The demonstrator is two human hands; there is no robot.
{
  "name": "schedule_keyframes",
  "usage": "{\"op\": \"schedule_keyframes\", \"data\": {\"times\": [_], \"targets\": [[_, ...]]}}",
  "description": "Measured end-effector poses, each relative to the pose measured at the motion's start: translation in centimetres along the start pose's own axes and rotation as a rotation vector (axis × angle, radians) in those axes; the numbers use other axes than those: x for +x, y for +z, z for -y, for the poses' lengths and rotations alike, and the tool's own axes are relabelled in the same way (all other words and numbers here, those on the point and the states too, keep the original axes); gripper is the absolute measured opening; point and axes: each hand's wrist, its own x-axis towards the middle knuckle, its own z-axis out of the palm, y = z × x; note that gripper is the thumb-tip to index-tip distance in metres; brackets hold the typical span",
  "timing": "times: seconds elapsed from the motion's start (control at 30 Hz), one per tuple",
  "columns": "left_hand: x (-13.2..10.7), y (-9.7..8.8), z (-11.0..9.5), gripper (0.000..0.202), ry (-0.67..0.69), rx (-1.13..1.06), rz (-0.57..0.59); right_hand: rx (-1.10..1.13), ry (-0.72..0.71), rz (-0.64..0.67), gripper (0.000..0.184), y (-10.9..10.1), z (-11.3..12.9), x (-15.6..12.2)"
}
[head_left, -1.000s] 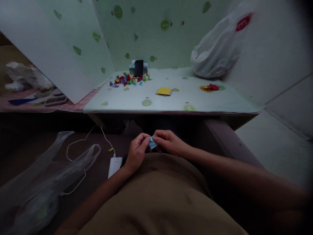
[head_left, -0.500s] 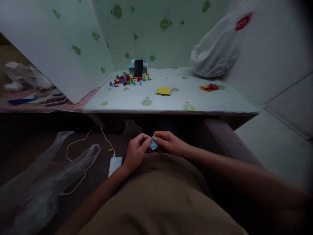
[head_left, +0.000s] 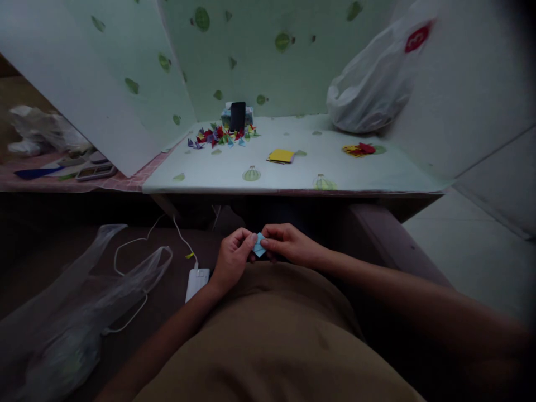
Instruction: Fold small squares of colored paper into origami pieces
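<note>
A small folded piece of light blue origami paper [head_left: 259, 245] is held above my lap, between both hands. My left hand [head_left: 234, 254] pinches its left edge with thumb and fingers. On the other side my right hand [head_left: 288, 244] grips it, the thumb lying across its right part. The fingers beneath the paper are partly hidden. Beyond, on the table [head_left: 218, 176], lies a stack of square paper [head_left: 281, 156] with yellow on top. Several small folded paper cranes [head_left: 221, 135] in mixed colours are heaped at the back left.
A dark phone [head_left: 238, 116] leans on a tissue box [head_left: 226, 118]. Red and yellow paper pieces [head_left: 359, 149] lie at the right, near a white plastic bag [head_left: 364, 100]. Beside me on the seat are a white power bank [head_left: 196, 283] with a cable and a clear plastic bag [head_left: 71, 340].
The blue paper has turned slightly and shifted a little left, showing more of its face. My left thumb has drawn back a little; my right thumb has slid a little left.
</note>
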Motion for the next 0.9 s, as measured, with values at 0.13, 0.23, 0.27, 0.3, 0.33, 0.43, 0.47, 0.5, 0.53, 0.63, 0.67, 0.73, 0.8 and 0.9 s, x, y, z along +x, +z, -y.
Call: {"op": "schedule_keyframes", "data": {"times": [0.13, 0.23, 0.27, 0.3, 0.33, 0.43, 0.47, 0.5, 0.53, 0.63, 0.67, 0.73, 0.8, 0.9], "targets": [[0.0, -0.1, 0.3, 0.028, -0.02, -0.043, 0.03, 0.005, 0.005, 0.006, 0.031, -0.1, 0.2, -0.1], [-0.1, -0.3, 0.6, 0.031, -0.029, -0.077, 0.05, 0.007, 0.018, -0.021, 0.032, -0.2, 0.1, 0.0], [-0.1, -0.4, 0.7, 0.032, -0.031, -0.097, 0.057, 0.007, 0.018, -0.031, 0.031, -0.2, 0.1, 0.0], [-0.1, -0.4, 0.8, 0.031, -0.034, -0.116, 0.067, 0.005, 0.016, -0.039, 0.031, -0.2, 0.0, 0.0], [-0.1, -0.5, 0.8, 0.03, -0.036, -0.13, 0.078, 0.003, 0.012, -0.046, 0.031, -0.3, 0.0, 0.1], [-0.2, -0.6, 1.0, 0.028, -0.039, -0.147, 0.1, 0.012, 0.001, -0.065, 0.03, -0.2, 0.0, 0.0], [-0.2, -0.5, 1.1, 0.028, -0.037, -0.149, 0.093, 0.022, 0.001, -0.072, 0.03, -0.2, 0.1, 0.0], [-0.2, -0.5, 1.1, 0.03, -0.033, -0.15, 0.076, 0.036, 0.003, -0.08, 0.03, -0.2, 0.1, 0.0], [-0.2, -0.4, 1.1, 0.031, -0.026, -0.15, 0.054, 0.051, 0.007, -0.086, 0.03, -0.1, 0.2, 0.0], [-0.3, -0.1, 0.9, 0.031, 0.0, -0.156, 0.004, 0.097, 0.011, -0.099, 0.03, 0.1, 0.2, 0.0], [-0.3, -0.1, 0.8, 0.032, 0.012, -0.162, -0.001, 0.112, 0.01, -0.104, 0.031, 0.1, 0.1, 0.0], [-0.4, 0.0, 0.7, 0.034, 0.036, -0.174, -0.011, 0.135, 0.007, -0.112, 0.032, 0.2, 0.1, 0.1], [-0.4, 0.0, 0.6, 0.034, 0.044, -0.17, -0.028, 0.137, 0.009, -0.116, 0.032, 0.3, 0.0, 0.1], [-0.4, -0.1, 0.7, 0.031, 0.034, -0.146, -0.048, 0.119, 0.012, -0.114, 0.031, 0.3, 0.1, 0.0]]}}
